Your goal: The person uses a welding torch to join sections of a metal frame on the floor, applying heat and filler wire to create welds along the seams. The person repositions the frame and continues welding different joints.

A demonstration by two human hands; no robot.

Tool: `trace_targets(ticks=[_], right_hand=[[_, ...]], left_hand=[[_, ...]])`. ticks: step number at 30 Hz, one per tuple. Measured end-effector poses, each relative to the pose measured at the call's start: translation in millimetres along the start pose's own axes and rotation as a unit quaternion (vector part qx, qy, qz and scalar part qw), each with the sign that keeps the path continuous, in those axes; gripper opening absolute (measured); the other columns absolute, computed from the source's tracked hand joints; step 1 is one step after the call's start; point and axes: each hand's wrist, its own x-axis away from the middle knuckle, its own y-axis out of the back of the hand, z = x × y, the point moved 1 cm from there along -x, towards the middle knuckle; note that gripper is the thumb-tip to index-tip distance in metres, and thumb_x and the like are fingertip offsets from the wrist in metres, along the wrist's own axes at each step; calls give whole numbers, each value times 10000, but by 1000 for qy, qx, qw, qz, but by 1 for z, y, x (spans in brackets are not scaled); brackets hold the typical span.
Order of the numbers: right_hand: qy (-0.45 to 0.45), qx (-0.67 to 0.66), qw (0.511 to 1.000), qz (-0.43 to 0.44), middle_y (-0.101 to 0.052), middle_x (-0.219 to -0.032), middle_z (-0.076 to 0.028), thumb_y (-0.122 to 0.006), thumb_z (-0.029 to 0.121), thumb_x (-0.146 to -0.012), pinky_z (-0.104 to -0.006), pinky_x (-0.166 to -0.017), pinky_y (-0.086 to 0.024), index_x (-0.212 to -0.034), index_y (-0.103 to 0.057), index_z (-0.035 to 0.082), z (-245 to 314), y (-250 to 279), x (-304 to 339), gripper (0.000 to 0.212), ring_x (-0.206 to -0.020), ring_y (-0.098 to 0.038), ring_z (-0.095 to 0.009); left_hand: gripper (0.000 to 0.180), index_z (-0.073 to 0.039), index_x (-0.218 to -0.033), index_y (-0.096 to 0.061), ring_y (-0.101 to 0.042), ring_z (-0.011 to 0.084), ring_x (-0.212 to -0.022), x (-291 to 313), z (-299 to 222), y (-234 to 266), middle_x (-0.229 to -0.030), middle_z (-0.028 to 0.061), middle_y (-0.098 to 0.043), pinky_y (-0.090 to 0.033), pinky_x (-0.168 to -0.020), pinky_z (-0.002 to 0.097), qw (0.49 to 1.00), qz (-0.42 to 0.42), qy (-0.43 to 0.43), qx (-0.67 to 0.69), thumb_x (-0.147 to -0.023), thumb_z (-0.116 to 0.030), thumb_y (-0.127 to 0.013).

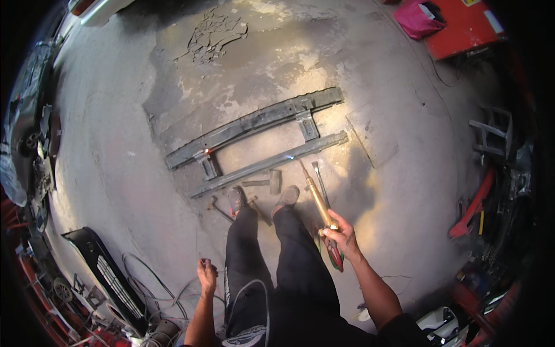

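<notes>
My right hand (341, 234) is wrapped around a brass gas torch (317, 199), its thin nozzle pointing away from me. A small bluish flame (292, 157) shows just off the nozzle tip, at the nearer beam of a dark metal frame (254, 124). That frame lies on the floor: two long bars joined by two short brackets. An orange glowing spot (207, 151) sits where the left bracket meets the far bar. My left hand (206, 276) hangs low beside my left leg, fingers closed; what they hold, if anything, is too small to name.
By my feet lie a mallet (276, 181), a hammer (219, 209) and a flat-ended bar (319, 184). Hoses (150, 274) and a black bumper (107, 277) are at left. A red floor jack (474, 208) and red cabinet (462, 34) stand right. Broken floor coating (217, 37) lies ahead.
</notes>
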Motion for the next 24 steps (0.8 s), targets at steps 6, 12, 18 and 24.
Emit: trace_targets(ticks=[6, 12, 18, 24], right_hand=[[-20, -43, 997, -68, -692, -901, -77, -691, 89, -920, -264, -506, -508, -1547, -380, -57, -24, 21, 23, 715, -576, -602, -114], [-24, -53, 992, -110, -712, -884, -99, -672, 89, -928, -255, -470, -498, -1518, -444, -16, -60, 19, 51, 641, -523, -585, -113], [-12, -56, 991, -125, -713, -885, -102, -675, 85, -920, -257, -470, -501, -1518, -459, 6, -105, -10, 95, 641, -522, -584, -114], [36, -51, 987, -150, -693, -929, -114, -673, 117, -919, -274, -465, -503, -1553, -394, -4, -146, -82, 151, 703, -537, -589, -136]], left_hand=[[211, -12, -992, -566, -515, 109, -547, 18, -1, 9, -670, 18, -548, -443, -496, 291, 1000, 8, 4, -24, -1025, -218, -593], [194, 17, -927, -608, -556, 136, -597, 24, 19, 31, -704, 59, -602, -467, -573, 305, 998, 30, 11, -63, -986, -166, -590], [223, -16, -962, -582, -542, 117, -575, 17, 59, 61, -696, 32, -576, -460, -518, 295, 996, 66, -30, -57, -1042, -222, -557], [305, -28, -1058, -556, -536, 111, -563, -12, 127, 110, -690, 22, -566, -479, -509, 301, 997, 59, -37, 38, -1092, -331, -543]])
